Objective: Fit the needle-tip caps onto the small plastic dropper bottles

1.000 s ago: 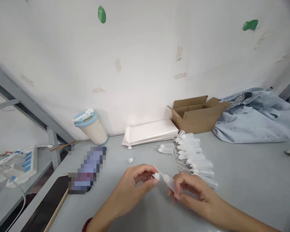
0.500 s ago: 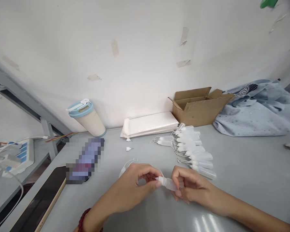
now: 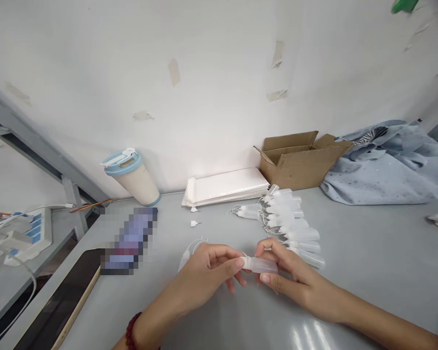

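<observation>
A small translucent squeeze bottle (image 3: 264,265) with a white cap lies level between my hands, above the table. My left hand (image 3: 213,272) is closed on its cap end, thumb in front and fingers behind. Around the bottle's body my right hand (image 3: 286,272) is loosely curled, with the thumb below it and fingers behind; most of the body shows. Behind my right hand lies a group of similar bottles (image 3: 294,226) with thin looped straps. Another capped bottle (image 3: 184,260) is partly hidden behind my left hand. A small white needle tip (image 3: 193,223) lies farther back.
A stack of white padded envelopes (image 3: 228,187) and an open cardboard box (image 3: 306,165) stand by the wall. Blue cloth (image 3: 383,170) sits at right. At left are a cup (image 3: 133,177), a blurred phone-like object (image 3: 131,238), a dark-screened device (image 3: 62,296) and a power strip (image 3: 32,236).
The bottle has come up slightly and turned more level. My right fingers have loosened and shifted, so more of its body shows. My left hand still holds the cap end.
</observation>
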